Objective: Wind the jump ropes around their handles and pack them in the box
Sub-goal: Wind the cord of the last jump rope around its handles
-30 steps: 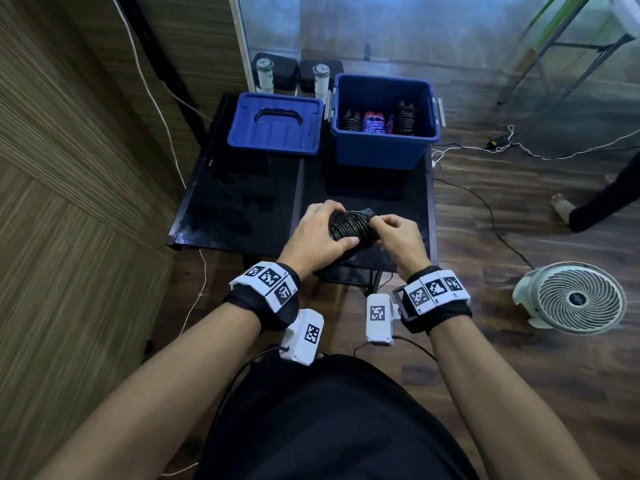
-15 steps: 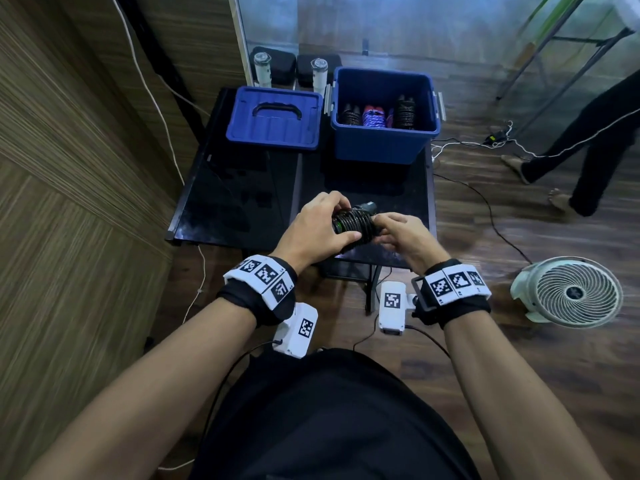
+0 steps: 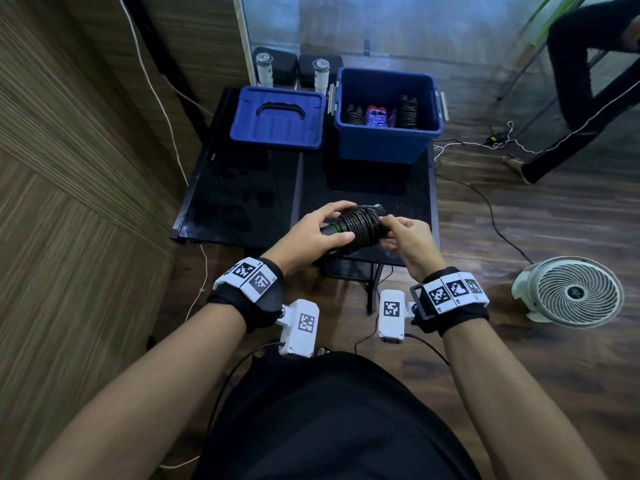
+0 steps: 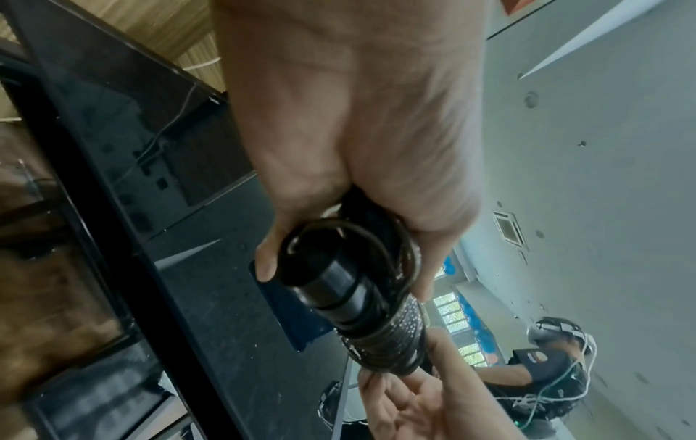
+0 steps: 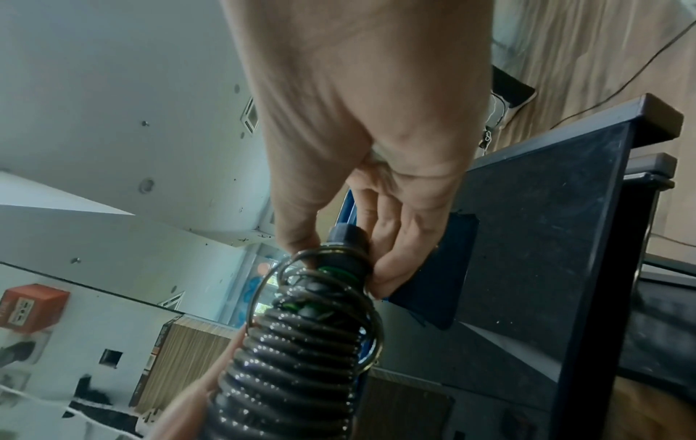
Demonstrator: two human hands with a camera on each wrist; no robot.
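- Black jump rope (image 3: pixel 358 227), wound on its handles, is gripped by left hand (image 3: pixel 311 233) and pinched endwise by right hand (image 3: pixel 405 239).
- Handles are largely hidden by coils; no legible writing is seen.
- Bundles in the blue box (image 3: pixel 388 145) beyond are partly concealed.

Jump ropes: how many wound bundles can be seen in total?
4: one black bundle held in both hands above the table; three in the blue box, black, purple, black. More may be hidden.

Bare black table (image 3: pixel 242 188) between hands and open blue box (image 3: pixel 388 143), lid (image 3: pixel 277 129) lying left of it, three wound ropes (image 3: pixel 377 114) along box's far wall
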